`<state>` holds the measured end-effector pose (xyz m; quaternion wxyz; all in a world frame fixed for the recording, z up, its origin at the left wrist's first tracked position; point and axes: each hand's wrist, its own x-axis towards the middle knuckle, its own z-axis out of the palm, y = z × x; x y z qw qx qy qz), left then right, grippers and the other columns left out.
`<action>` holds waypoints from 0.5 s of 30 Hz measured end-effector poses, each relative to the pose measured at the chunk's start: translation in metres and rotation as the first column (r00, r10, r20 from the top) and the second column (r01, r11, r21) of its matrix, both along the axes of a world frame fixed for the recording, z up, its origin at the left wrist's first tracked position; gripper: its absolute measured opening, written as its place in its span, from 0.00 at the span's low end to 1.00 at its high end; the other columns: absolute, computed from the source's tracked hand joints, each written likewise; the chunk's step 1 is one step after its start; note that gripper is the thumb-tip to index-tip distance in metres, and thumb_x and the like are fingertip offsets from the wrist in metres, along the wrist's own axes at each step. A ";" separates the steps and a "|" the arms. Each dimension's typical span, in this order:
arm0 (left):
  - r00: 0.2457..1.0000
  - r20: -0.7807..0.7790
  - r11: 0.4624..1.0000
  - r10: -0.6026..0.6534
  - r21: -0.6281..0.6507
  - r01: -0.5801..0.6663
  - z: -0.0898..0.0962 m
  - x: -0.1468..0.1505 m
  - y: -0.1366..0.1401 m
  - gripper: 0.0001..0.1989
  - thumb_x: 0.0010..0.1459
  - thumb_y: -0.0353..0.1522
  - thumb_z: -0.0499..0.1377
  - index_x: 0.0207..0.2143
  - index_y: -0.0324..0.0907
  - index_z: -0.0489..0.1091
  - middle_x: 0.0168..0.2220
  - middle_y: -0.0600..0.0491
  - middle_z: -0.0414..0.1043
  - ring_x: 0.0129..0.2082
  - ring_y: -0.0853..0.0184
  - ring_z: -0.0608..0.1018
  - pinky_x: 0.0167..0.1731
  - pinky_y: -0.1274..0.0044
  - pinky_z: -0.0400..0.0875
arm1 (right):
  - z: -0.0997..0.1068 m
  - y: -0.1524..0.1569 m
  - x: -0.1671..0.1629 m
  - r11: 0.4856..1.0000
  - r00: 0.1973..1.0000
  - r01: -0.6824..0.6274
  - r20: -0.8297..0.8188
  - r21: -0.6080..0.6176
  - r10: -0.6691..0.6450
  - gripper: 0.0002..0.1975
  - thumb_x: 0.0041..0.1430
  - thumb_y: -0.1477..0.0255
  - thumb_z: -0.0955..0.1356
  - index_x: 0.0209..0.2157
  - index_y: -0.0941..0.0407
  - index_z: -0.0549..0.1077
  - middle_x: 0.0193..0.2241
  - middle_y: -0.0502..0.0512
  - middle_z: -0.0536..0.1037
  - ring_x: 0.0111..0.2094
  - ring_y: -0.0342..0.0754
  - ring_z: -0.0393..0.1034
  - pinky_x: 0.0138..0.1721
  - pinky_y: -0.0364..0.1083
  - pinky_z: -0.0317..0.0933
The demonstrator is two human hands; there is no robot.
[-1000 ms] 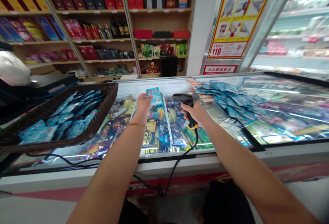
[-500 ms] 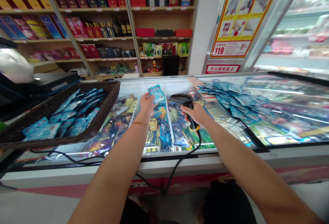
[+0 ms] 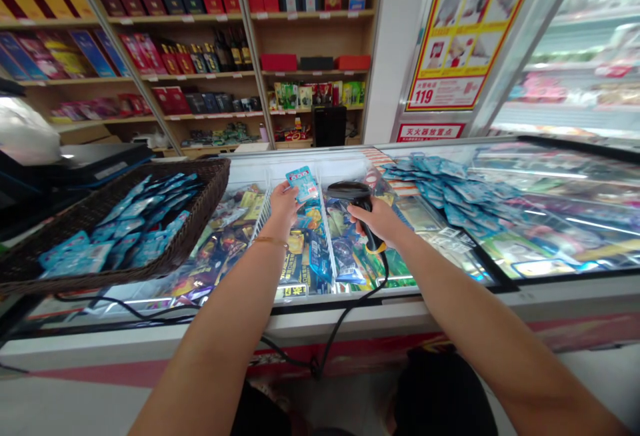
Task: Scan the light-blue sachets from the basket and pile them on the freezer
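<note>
My left hand (image 3: 284, 201) is closed on a small blue packet (image 3: 303, 184), held up by its left side above the freezer. In my right hand (image 3: 376, 220) is a black barcode scanner (image 3: 350, 191), its head turned left towards the packet without touching it. The scanner's cable (image 3: 345, 316) hangs from the handle and loops down past the freezer edge. To the left, a brown wicker basket (image 3: 207, 206) holds many similar blue packets (image 3: 130, 219). Another heap of blue packets (image 3: 457, 189) lies on the freezer's glass at the right.
Below my hands the chest freezer (image 3: 240, 163) holds bagged goods and white wire dividers (image 3: 327, 239). Shelves (image 3: 200, 76) of boxes and bottles stand behind it. A red and yellow poster (image 3: 450, 36) hangs at the back right, beside a lit display case (image 3: 580, 63).
The whole view has shifted slightly to the right, so things appear a little further left. Both hands keep their holds on the packet and the scanner.
</note>
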<state>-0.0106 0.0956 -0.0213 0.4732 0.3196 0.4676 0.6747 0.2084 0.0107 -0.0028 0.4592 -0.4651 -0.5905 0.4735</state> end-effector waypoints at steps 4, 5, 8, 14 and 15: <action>1.000 -0.013 1.000 0.008 0.005 -0.008 0.000 -0.001 0.000 0.18 0.48 0.30 0.67 0.43 0.43 0.71 0.32 0.53 0.77 0.33 0.67 0.81 0.37 0.74 0.76 | 0.002 -0.002 -0.001 1.000 1.000 -0.006 -0.012 -0.013 0.006 0.10 0.57 0.71 0.73 0.29 0.57 0.69 0.21 0.50 0.74 0.15 0.41 0.67 0.14 0.40 0.61; 1.000 -0.015 1.000 0.010 0.009 -0.010 0.000 -0.001 0.000 0.17 0.48 0.30 0.67 0.42 0.43 0.71 0.32 0.53 0.77 0.33 0.67 0.81 0.37 0.74 0.75 | 0.002 -0.002 -0.001 1.000 1.000 -0.005 -0.009 -0.016 0.005 0.09 0.57 0.71 0.73 0.29 0.57 0.69 0.21 0.50 0.74 0.14 0.41 0.67 0.14 0.40 0.61; 1.000 -0.025 1.000 0.014 0.021 -0.013 0.001 0.000 0.000 0.17 0.47 0.29 0.67 0.41 0.42 0.71 0.32 0.53 0.77 0.31 0.68 0.80 0.37 0.75 0.74 | 0.002 -0.002 -0.002 1.000 1.000 -0.005 0.013 -0.017 0.005 0.08 0.58 0.72 0.72 0.30 0.57 0.69 0.21 0.50 0.74 0.14 0.41 0.66 0.14 0.40 0.60; 0.987 -0.115 0.993 0.115 0.017 -0.114 -0.001 0.014 0.001 0.10 0.47 0.25 0.62 0.36 0.39 0.73 0.25 0.56 0.72 0.26 0.71 0.75 0.33 0.79 0.70 | 0.009 0.003 0.007 0.999 1.000 0.005 0.017 -0.035 -0.004 0.09 0.59 0.70 0.72 0.29 0.57 0.69 0.20 0.49 0.75 0.14 0.40 0.66 0.15 0.40 0.61; 0.982 -0.145 0.993 0.121 0.007 -0.121 -0.002 0.020 0.002 0.09 0.48 0.25 0.62 0.35 0.39 0.73 0.24 0.57 0.71 0.26 0.71 0.74 0.32 0.79 0.70 | 0.012 0.004 0.011 0.998 1.000 0.025 -0.002 -0.059 -0.025 0.09 0.59 0.71 0.72 0.30 0.57 0.69 0.20 0.49 0.75 0.14 0.40 0.66 0.15 0.40 0.61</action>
